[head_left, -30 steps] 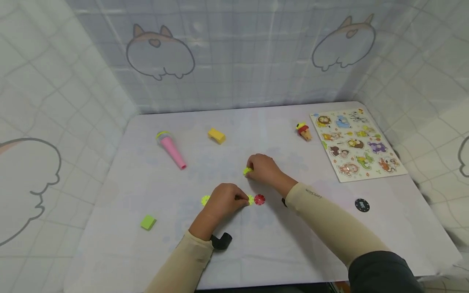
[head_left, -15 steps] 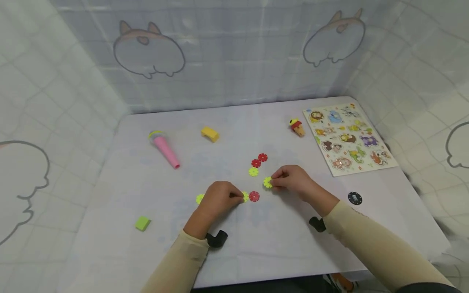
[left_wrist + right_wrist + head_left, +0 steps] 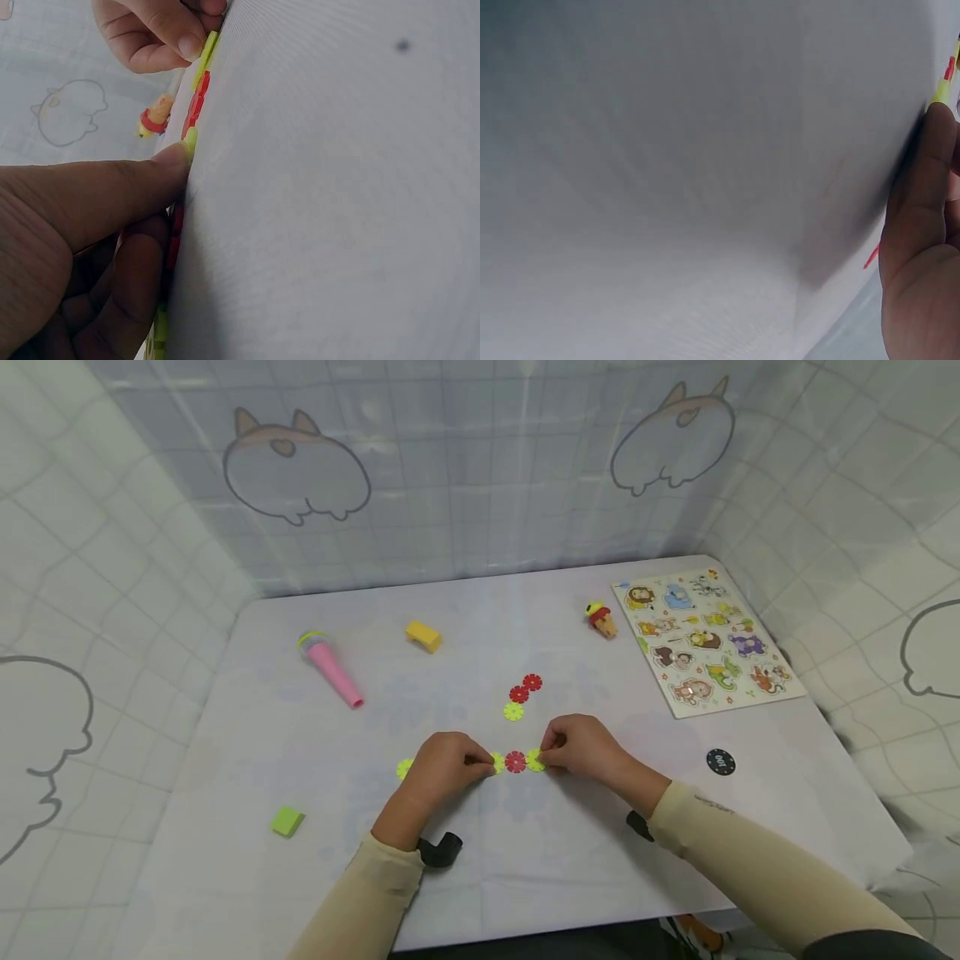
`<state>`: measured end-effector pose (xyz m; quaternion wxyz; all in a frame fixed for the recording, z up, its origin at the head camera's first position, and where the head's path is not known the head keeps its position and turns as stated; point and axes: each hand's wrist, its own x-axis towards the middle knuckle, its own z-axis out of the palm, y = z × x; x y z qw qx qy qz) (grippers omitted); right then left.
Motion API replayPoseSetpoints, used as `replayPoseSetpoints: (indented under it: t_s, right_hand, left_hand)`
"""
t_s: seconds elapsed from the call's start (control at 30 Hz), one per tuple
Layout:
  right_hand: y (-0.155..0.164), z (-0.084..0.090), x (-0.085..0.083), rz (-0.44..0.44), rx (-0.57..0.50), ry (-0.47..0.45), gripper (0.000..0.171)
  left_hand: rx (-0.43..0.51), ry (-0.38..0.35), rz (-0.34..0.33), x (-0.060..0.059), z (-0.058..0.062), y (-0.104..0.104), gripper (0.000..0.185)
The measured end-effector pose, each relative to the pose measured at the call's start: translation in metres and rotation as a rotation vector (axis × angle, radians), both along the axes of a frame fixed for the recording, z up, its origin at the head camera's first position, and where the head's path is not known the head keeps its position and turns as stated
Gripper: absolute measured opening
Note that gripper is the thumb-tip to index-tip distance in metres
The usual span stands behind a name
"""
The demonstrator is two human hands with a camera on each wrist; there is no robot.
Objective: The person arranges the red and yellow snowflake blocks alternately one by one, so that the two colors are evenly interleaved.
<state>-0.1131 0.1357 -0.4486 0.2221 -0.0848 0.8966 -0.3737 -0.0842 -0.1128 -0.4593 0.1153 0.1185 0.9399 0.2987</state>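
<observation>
My left hand (image 3: 444, 770) pinches a yellow-green snowflake disc (image 3: 498, 763), a flat notched plastic piece, low over the table. A red snowflake disc (image 3: 515, 762) lies just right of it in a row. On the red one's other side, my right hand (image 3: 583, 748) grips a second yellow-green disc (image 3: 535, 760) between thumb and fingers, its edge right at the red disc. The left wrist view shows more red pieces (image 3: 174, 244) and a yellow-green one (image 3: 160, 330) under my left hand. From above, that hand hides most of them; a yellow-green disc (image 3: 404, 768) peeks out at its left.
Behind the row lie two red discs (image 3: 519, 694) and a yellow-green one (image 3: 513, 712). Farther out are a pink toy microphone (image 3: 334, 673), a yellow block (image 3: 423, 636), a green block (image 3: 287, 821), a small toy figure (image 3: 601, 620), an animal puzzle board (image 3: 708, 639) and a black chip (image 3: 721, 762).
My right hand has brought a yellow-green disc from the group behind, toward me, to the row's right end beside the red disc. My left hand keeps its pinch in place.
</observation>
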Motion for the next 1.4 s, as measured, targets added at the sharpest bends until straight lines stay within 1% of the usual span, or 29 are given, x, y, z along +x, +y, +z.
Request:
replayPoseSetpoints:
  t_s: [0.1,0.3,0.43,0.57,0.77,0.87,0.93,1.0,1.13,1.2,1.27,1.3,1.4]
  right_hand:
    - [-0.001,0.0,-0.001,0.024,0.023,0.007,0.014]
    - [0.0,0.0,-0.003,0.026,0.039,0.001,0.017]
    - [-0.003,0.0,-0.006,0.051,0.081,0.041,0.023]
    - [-0.007,0.002,-0.008,0.056,0.115,0.062,0.023]
    - [-0.009,0.004,-0.008,0.064,0.136,0.04,0.023]
    - [-0.006,0.007,-0.013,0.078,0.135,0.027,0.021]
    - [-0.003,0.011,-0.02,0.071,0.124,0.018,0.019]
    - [0.0,0.015,-0.033,0.047,0.098,0.012,0.018]
    - [0.0,0.019,-0.066,-0.028,0.042,0.013,0.022]
    - [-0.001,0.018,-0.082,-0.031,0.055,0.031,0.029]
    - [-0.004,0.016,-0.096,-0.003,0.097,0.042,0.039]
    - [-0.005,0.015,-0.101,0.024,0.123,0.049,0.043]
    - [-0.011,0.011,-0.11,0.106,0.209,0.081,0.048]
  left_hand:
    - [0.003,0.004,-0.002,0.001,0.0,0.0,0.007]
    - [-0.003,0.008,-0.01,0.0,-0.002,0.0,0.007]
    - [-0.005,0.003,-0.001,-0.002,-0.001,0.0,0.007]
    - [-0.008,-0.002,-0.002,-0.004,0.001,0.0,0.007]
    - [-0.014,-0.017,0.008,-0.003,0.002,0.0,0.007]
    - [-0.002,-0.018,0.002,-0.001,0.001,0.0,0.007]
    - [0.012,-0.022,-0.004,0.0,0.0,0.0,0.007]
    - [0.019,-0.024,-0.012,0.0,-0.001,-0.001,0.008]
    - [0.02,-0.031,-0.006,0.0,-0.002,-0.004,0.007]
    - [0.022,-0.029,-0.007,0.0,-0.002,-0.005,0.007]
    - [0.028,-0.029,-0.008,0.0,-0.002,-0.004,0.007]
    - [0.032,-0.03,-0.008,0.0,-0.002,-0.004,0.007]
    - [0.03,-0.034,-0.008,0.0,-0.002,-0.003,0.008]
